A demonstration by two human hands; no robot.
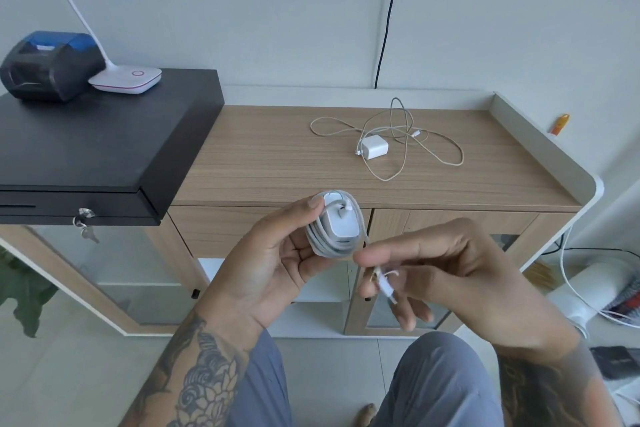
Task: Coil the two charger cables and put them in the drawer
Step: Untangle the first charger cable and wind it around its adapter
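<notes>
My left hand (273,263) grips a white charger brick (337,222) with its grey-white cable wound around it in several turns. The cable's free end with its white plug (386,284) is pinched in my right hand (446,274), just right of and below the bundle. Both hands hover in front of the wooden cabinet's drawer front (221,229), which is closed. A second white charger (374,147) lies on the cabinet top (277,156) at the back right, its beige cable (398,135) spread out in loose loops around it.
A black cash drawer (97,146) with a key in its lock occupies the cabinet's left side, carrying a dark receipt printer (48,64) and a white lamp base (126,80). A raised rim (540,139) borders the top's right side. White cables and clutter lie on the floor at right.
</notes>
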